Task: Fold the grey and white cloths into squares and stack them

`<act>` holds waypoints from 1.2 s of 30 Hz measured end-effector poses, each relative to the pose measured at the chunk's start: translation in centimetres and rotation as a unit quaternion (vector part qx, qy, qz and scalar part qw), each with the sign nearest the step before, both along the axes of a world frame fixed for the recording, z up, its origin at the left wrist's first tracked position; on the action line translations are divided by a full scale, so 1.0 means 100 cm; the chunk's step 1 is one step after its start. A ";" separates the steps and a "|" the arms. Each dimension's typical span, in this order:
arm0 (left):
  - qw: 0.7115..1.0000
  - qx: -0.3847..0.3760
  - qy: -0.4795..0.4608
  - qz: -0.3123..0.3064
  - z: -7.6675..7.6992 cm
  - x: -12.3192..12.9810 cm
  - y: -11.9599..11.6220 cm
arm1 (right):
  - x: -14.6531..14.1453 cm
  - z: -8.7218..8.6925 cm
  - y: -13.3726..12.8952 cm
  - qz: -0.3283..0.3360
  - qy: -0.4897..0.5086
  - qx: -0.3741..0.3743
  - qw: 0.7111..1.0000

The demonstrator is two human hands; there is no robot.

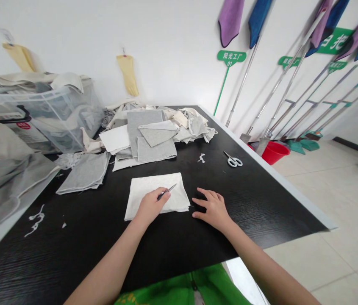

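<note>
My left hand [152, 206] is closed around a slim, pointed metal tool [168, 191] with a dark handle; its exact kind is not clear. The tool's tip points up and to the right, over a folded white cloth [140, 190] lying on the black table [179, 250]. That hand is over the cloth's lower middle. Just right of the cloth, my right hand [212, 208] has its fingers spread at the tabletop, with nothing in it.
White-handled scissors [233, 160] and a thread scrap [201, 158] lie to the right. Grey and white cloths [156, 146] are piled at the back. A clear plastic bin [61, 114] full of fabric stands at left. Mops and a red bucket [274, 152] are beyond the table.
</note>
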State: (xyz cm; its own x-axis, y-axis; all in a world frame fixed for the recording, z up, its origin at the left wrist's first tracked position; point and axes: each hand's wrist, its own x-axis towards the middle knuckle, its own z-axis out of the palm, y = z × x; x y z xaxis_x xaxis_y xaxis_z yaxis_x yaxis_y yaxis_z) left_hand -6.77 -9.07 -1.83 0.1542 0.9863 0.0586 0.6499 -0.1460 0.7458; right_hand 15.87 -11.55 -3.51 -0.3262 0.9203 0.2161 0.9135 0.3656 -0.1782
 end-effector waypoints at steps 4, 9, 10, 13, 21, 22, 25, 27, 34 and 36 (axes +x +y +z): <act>1.000 0.003 0.002 -0.002 0.000 0.001 -0.001 | -0.013 0.001 -0.004 -0.028 0.011 -0.012 0.999; 1.000 0.004 0.001 -0.004 0.001 0.001 -0.001 | -0.020 0.000 -0.003 -0.053 0.012 -0.014 0.998; 1.000 0.002 0.002 -0.003 0.002 0.001 -0.001 | -0.020 0.000 -0.003 -0.052 0.013 -0.015 0.998; 1.000 -0.001 0.003 -0.006 0.002 0.002 -0.002 | -0.020 0.000 -0.004 -0.047 0.020 -0.021 0.998; 0.999 -0.010 0.039 -0.011 0.004 0.002 -0.004 | -0.020 0.004 -0.004 -0.030 0.063 -0.033 0.997; 0.999 -0.007 0.049 -0.018 0.005 0.002 -0.005 | -0.020 0.005 -0.004 -0.027 0.067 -0.032 0.997; 0.995 0.021 0.079 -0.050 0.008 0.004 -0.008 | -0.019 0.005 -0.004 -0.020 0.082 -0.022 0.996; 0.992 0.038 0.105 -0.062 0.009 0.007 -0.010 | -0.019 0.004 -0.004 -0.021 0.092 -0.014 0.995; 0.965 0.110 0.216 -0.102 0.008 0.013 -0.015 | -0.019 0.003 -0.004 -0.040 0.123 -0.010 0.992; 0.951 0.134 0.255 -0.112 0.006 0.014 -0.016 | -0.019 0.003 -0.004 -0.040 0.130 -0.019 0.991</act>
State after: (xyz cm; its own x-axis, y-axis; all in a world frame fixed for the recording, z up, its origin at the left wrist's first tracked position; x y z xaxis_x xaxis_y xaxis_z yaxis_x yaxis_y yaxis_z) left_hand -5.41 -10.66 -1.27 0.4345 0.8855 0.1644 0.8473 -0.4638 0.2587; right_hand 13.97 -12.00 -3.16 -0.1905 0.9497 0.2486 0.8607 0.2834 -0.4230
